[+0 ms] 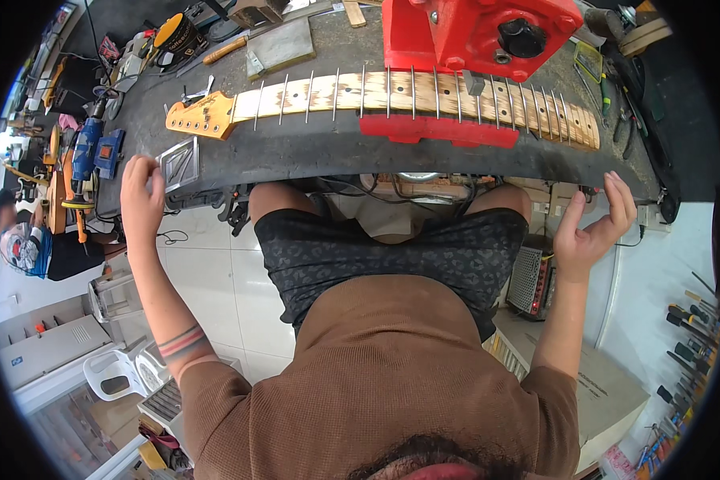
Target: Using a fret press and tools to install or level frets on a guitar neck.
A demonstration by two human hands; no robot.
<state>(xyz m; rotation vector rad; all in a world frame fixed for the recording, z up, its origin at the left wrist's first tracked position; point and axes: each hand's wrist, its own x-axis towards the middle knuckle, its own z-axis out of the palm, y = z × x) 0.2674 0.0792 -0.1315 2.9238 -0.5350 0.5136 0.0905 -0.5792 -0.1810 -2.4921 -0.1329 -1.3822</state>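
Note:
A guitar neck with a light, dark-streaked fretboard lies across the bench, its headstock to the left. Several fret wires cross it, some sticking out past its edges. Under its middle runs a red padded support, in front of a big red vise. A small grey block rests on the fretboard's far side. My left hand hovers at the bench edge beside a metal tray, fingers bent, thumb apart, nothing visible in it. Off the front right edge, my right hand is open and holds nothing.
At the back left are a flat stone-like block, a wooden-handled tool and a black-and-yellow can. Pliers lie at the right. A blue power tool stands at the left; a seated person is beyond it.

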